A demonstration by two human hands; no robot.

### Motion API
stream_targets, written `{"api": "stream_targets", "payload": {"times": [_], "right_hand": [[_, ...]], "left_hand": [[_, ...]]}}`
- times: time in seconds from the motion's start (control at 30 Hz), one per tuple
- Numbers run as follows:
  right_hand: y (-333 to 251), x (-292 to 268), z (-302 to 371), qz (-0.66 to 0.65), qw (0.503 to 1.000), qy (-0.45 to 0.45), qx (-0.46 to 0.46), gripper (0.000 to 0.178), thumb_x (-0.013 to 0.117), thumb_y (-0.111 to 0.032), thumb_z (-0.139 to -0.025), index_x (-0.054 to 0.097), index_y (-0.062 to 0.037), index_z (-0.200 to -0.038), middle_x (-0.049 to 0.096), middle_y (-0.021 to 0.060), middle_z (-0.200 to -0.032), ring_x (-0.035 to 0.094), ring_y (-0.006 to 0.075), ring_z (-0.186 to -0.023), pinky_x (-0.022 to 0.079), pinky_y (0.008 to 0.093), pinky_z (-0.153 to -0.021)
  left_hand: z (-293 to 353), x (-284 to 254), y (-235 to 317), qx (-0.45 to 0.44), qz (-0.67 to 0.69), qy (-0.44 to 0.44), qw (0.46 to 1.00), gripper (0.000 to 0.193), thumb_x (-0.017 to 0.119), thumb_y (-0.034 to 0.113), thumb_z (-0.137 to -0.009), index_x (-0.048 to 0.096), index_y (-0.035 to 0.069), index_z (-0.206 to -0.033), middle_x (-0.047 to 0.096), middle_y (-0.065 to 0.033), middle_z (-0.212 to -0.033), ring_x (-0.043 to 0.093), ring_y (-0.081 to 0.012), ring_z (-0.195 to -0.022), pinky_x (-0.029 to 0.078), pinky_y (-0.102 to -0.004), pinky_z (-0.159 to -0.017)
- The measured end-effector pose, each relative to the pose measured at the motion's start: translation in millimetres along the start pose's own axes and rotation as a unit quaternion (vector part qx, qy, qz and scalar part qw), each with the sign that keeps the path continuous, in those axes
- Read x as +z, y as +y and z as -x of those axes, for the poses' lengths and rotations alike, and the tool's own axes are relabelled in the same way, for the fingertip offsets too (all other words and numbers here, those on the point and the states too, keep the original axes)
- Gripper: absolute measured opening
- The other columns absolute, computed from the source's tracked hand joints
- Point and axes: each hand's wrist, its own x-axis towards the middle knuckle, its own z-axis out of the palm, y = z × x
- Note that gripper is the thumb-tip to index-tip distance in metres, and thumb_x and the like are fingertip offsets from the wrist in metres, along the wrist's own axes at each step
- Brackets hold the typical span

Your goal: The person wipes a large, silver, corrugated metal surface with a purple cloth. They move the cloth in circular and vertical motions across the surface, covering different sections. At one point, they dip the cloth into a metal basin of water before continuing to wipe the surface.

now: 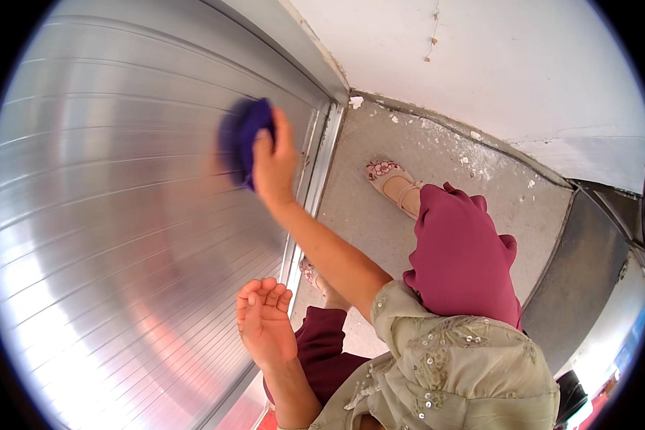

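My right hand (pixel 274 161) grips a purple cloth (pixel 254 136) and holds it against a shiny, ribbed metal panel (pixel 107 208). The cloth is bunched up, its left side blurred, and it mirrors dimly in the metal. Lower down, my left hand (pixel 266 326) is raised near the panel's lower right edge, palm up with the fingers loosely curled. Nothing lies in it, and it seems apart from the metal.
A metal frame (pixel 324 154) borders the panel. Beyond it lies a grey concrete floor (pixel 365 244) with white flakes along a white wall (pixel 494 64). My feet in embroidered shoes (pixel 387 172) stand by the frame. A dark grey slab (pixel 577 265) lies at right.
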Motion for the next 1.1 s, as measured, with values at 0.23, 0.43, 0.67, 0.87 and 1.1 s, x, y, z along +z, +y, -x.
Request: {"api": "stream_targets", "payload": {"times": [0.23, 0.43, 0.67, 0.87, 1.1], "right_hand": [[28, 2, -1, 0.133, 0.962, -0.048, -0.233, 0.046, 0.052, -0.009, -0.087, 0.042, 0.0026, -0.131, 0.039, 0.0216, -0.136, 0.037, 0.0383, -0.125, 0.03, 0.0418, -0.105], [137, -33, -47, 0.142, 0.968, 0.144, 0.147, 0.044, 0.05, -0.005, -0.086, 0.043, 0.002, -0.129, 0.05, 0.0222, -0.125, 0.049, 0.0373, -0.113, 0.037, 0.0416, -0.098], [-77, 49, -16, 0.005, 0.955, -0.074, -0.287, 0.049, 0.056, -0.004, -0.082, 0.045, 0.0011, -0.129, 0.039, 0.0204, -0.137, 0.033, 0.0392, -0.129, 0.028, 0.0432, -0.106], [6, 20, -52, 0.111, 0.954, 0.015, -0.279, 0.051, 0.048, 0.0, -0.08, 0.043, 0.0015, -0.131, 0.042, 0.0212, -0.135, 0.038, 0.0384, -0.126, 0.029, 0.0432, -0.106], [126, -30, -80, 0.245, 0.951, 0.151, 0.108, 0.036, 0.051, -0.017, -0.089, 0.052, 0.0035, -0.119, 0.053, 0.0231, -0.116, 0.051, 0.0396, -0.106, 0.039, 0.0432, -0.094]], "left_hand": [[-3, -7, -7, -0.011, -0.001, 0.006, 1.0, 0.017, 0.051, 0.016, -0.093, 0.054, 0.006, -0.105, 0.062, -0.0093, -0.1, 0.06, -0.0187, -0.088, 0.05, -0.0342, -0.079], [0, 8, -5, -0.031, -0.011, -0.042, 0.999, 0.017, 0.051, 0.016, -0.093, 0.054, 0.005, -0.105, 0.062, -0.0104, -0.099, 0.061, -0.0199, -0.088, 0.05, -0.0349, -0.079], [9, -10, -10, -0.037, -0.006, -0.003, 0.999, 0.016, 0.051, 0.016, -0.093, 0.054, 0.005, -0.103, 0.063, -0.011, -0.098, 0.061, -0.0206, -0.088, 0.05, -0.0355, -0.079], [8, -17, -5, -0.032, 0.033, -0.009, 0.999, 0.018, 0.05, 0.012, -0.093, 0.055, 0.0, -0.106, 0.063, -0.0157, -0.099, 0.062, -0.0244, -0.089, 0.051, -0.0373, -0.081], [4, -10, -15, -0.062, 0.018, -0.048, 0.997, 0.018, 0.051, 0.013, -0.092, 0.055, 0.002, -0.106, 0.063, -0.0148, -0.1, 0.062, -0.0231, -0.089, 0.052, -0.0371, -0.08]]}}
